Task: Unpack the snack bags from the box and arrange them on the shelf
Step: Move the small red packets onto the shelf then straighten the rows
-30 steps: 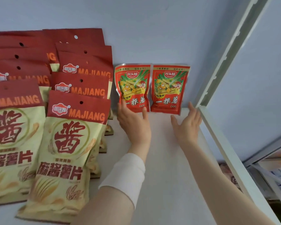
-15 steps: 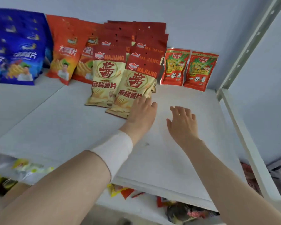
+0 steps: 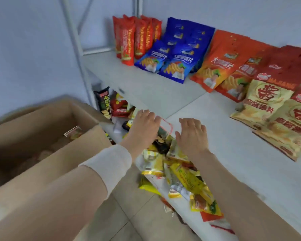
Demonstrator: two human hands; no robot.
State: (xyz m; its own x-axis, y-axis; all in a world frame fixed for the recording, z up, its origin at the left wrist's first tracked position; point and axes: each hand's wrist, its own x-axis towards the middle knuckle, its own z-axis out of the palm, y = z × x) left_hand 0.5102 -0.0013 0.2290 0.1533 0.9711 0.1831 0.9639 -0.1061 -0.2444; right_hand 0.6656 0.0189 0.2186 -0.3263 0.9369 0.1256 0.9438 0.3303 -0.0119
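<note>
Head view, left to right: cardboard box (image 3: 42,136) stands open at far left, just beside the shelf end; one snack bag (image 3: 73,133) shows inside, with blurred shapes deeper down, so unpacking looks unfinished; left hand (image 3: 142,127) hovers over the shelf's front edge, grip spread, holding nothing; loose packets (image 3: 181,176) lie jumbled on the lower level beneath both wrists; right hand (image 3: 193,136) is just beside the left, grip also spread and empty; on the shelf (image 3: 146,87), rows lean toward the back wall: tall red bags (image 3: 129,40), blue bags (image 3: 177,54), orange bags (image 3: 219,63), cream-and-red bags (image 3: 268,105) at far right; much looks arranged already; the bare board before the rows leaves room; mind the front edge and the upright post (image 3: 73,40) near the box.
</note>
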